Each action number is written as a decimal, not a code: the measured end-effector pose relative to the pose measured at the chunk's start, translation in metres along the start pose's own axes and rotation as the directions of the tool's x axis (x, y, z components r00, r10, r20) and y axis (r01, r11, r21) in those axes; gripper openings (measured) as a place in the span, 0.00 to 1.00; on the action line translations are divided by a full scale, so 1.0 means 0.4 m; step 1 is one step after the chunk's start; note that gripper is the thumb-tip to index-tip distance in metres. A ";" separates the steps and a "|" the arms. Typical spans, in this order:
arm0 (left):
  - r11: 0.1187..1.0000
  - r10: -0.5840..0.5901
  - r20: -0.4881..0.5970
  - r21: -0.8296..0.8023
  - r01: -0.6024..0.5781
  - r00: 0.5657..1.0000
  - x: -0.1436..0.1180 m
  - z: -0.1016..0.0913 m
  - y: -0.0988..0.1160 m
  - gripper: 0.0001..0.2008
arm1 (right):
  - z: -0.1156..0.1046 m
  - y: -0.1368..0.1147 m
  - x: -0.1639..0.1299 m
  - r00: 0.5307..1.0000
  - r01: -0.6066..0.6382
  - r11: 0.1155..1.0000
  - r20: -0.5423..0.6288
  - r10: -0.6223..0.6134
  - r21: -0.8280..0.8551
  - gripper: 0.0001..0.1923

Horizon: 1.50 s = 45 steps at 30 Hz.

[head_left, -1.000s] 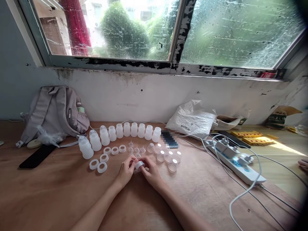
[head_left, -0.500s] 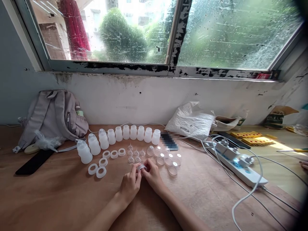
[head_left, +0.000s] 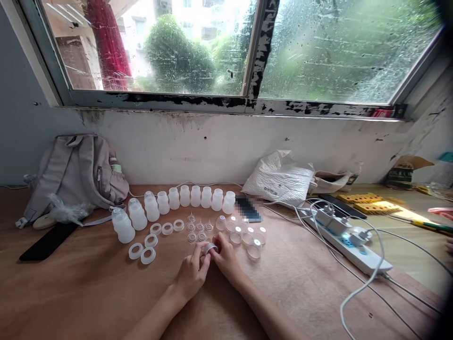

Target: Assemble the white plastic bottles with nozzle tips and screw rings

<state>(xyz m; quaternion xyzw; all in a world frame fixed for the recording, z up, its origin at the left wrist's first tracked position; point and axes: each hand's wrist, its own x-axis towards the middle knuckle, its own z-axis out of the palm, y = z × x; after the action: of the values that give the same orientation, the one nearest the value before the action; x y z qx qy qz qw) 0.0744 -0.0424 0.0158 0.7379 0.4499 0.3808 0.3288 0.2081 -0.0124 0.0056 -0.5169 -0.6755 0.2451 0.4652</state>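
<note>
Both my hands meet over the front middle of the table, pinching one whitish bottle collar ring (head_left: 211,247) between the fingertips. My left hand (head_left: 191,271) has it from the left, and my right hand (head_left: 226,259) from the right; the fingers partly hide it, so I cannot tell if a teat sits inside. Just beyond lie several clear silicone teats (head_left: 201,236). Several transparent domed caps (head_left: 254,251) are grouped to the right of my right hand. More white collar rings (head_left: 147,261) curve round on the left, in front of an arc of frosted feeding bottles (head_left: 216,200).
A grey backpack (head_left: 78,170) and a black phone-like slab (head_left: 47,243) lie left. Behind are a dark phone (head_left: 249,210) and a silver mailer bag (head_left: 279,177). A power strip (head_left: 371,259) with loose white cables (head_left: 345,302) lies right. Another person's hand (head_left: 449,245) shows at the right edge.
The collar ring has tilted in my fingertips and shows more of its side. At the far right, a pink item and a green-and-yellow handled tool have come further into view.
</note>
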 end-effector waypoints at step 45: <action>0.989 -0.122 -0.091 -0.091 0.114 0.988 0.023 -0.051 -0.014 0.16 | -0.016 -0.076 -0.028 0.946 0.045 0.982 0.308 -0.101 0.183 0.15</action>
<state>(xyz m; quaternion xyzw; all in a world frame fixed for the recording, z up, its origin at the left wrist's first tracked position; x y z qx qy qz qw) 0.0572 -0.0291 0.0238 0.6759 0.4914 0.4148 0.3600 0.1997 -0.0344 0.0289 -0.4033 -0.7360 0.3649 0.4031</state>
